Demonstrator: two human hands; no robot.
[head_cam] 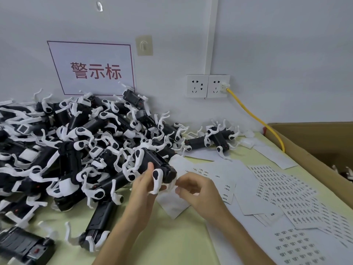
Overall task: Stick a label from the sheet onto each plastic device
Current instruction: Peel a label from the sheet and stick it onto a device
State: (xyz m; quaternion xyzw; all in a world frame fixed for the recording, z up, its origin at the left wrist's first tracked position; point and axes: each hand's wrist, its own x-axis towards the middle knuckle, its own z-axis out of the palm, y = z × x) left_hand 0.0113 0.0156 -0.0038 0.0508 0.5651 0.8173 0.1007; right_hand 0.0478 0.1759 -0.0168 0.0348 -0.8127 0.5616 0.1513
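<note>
- A pale green desk (pixel 172 245) is seen against a white wall, its near and left edges cut off by the frame.
- A tangled pile of devices (pixel 76 140), black bodies with white curved legs, is heaped across the left half of the desk; single units are hard to tell apart.
- A cardboard box (pixel 315 142) is cut off at the right edge, with only a few white parts visible inside.
- Label sheets (pixel 286 190) are spread overlapping on the right of the desk; their print is too small to be read.
- A red-bordered sign (pixel 91 67) is fixed to the wall, its lower edge hidden by the pile.
- One black-and-white device (pixel 156 165) is held up at the pile's near edge, just above the desk.
- It is gripped by the left hand (pixel 145 186), thumb on top and fingers curled beneath.
- The right hand (pixel 196 190) is held at the device's near end with fingers curled together; whether a label is pinched cannot be made out.
- A yellow cable (pixel 254 115) is plugged into the wall sockets (pixel 208 86).
</note>
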